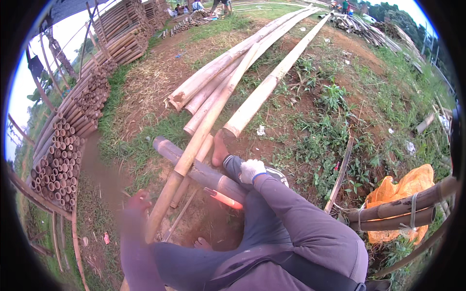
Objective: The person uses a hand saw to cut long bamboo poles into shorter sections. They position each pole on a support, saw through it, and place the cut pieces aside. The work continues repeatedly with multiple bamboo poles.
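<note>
My left hand (139,200) is bare and blurred, with its fingers curled, left of a long pale bamboo pole (206,123). A dark smeared streak (99,169) rises beside that hand, too blurred to name. My right hand (252,169), in a white glove with a blue cuff, is closed at my lower leg; what its fingers hold, if anything, is hidden. The pale pole slants across a thick dark bamboo log (194,167) on the ground. Against the log, close to my thigh, lies an orange tool (224,198) with a dark end, its kind unclear.
More long bamboo poles (276,75) stretch away ahead. Cut bamboo is stacked in a rack (58,165) at the left. At the right, an orange mesh sack (400,186) sits behind tied bamboo rails (403,208). People (196,6) are in the far background.
</note>
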Motion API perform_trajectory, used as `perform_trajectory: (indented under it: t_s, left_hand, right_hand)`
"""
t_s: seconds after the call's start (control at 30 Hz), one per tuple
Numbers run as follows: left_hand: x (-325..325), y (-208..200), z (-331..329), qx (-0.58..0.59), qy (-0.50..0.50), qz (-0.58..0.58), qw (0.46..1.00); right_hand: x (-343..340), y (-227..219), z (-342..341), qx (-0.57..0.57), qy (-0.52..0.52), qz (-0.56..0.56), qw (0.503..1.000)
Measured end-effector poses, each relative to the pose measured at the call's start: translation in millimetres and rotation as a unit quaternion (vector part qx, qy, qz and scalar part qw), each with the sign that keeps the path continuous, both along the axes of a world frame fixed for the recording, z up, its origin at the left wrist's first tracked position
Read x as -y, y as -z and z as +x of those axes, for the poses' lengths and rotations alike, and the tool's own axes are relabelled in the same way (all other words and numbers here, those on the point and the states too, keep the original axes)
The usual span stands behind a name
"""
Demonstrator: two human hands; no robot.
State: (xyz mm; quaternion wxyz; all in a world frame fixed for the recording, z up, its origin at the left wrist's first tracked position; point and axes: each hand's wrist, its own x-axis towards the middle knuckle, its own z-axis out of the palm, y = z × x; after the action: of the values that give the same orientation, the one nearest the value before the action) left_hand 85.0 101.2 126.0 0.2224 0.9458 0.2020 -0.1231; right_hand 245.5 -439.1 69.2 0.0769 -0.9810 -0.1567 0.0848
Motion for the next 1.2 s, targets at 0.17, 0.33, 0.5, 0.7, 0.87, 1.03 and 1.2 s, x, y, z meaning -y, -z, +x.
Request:
perform_trajectory:
  t_s: [0.17, 0.33, 0.5, 0.7, 0.87, 1.03, 1.2]
  left_hand:
    - [31, -16, -10, 0.099, 0.077, 0.089, 0.988]
    - [45, -27, -1, 0.064, 0.021, 0.061, 0.996]
    - [-41, 18, -6, 0.095, 0.151, 0.075, 0.981]
    - [27, -23, 18, -0.012, -0.026, 0.007, 1.0]
    - [29, -26, 21, -0.041, 0.01, 0.059, 0.997]
    - [20, -28, 15, -0.048, 0.007, 0.072, 0.996]
    - [33, -32, 17, -0.035, 0.018, 0.079, 0.996]
  right_hand:
    - [12, -10, 6, -0.007, 0.003, 0.017, 1.0]
    - [14, -18, 3, -0.025, 0.013, 0.001, 1.0]
    - [-5, -17, 7, -0.013, -0.005, 0.009, 1.0]
    - [7, 4, 14, -0.008, 0.013, -0.016, 1.0]
    - [3, -4, 15, -0.023, 0.011, -0.027, 0.999]
    - [-8, -3, 14, -0.014, 0.002, -0.03, 0.999]
    - [-1, 1, 14, 0.0, 0.0, -0.037, 0.999]
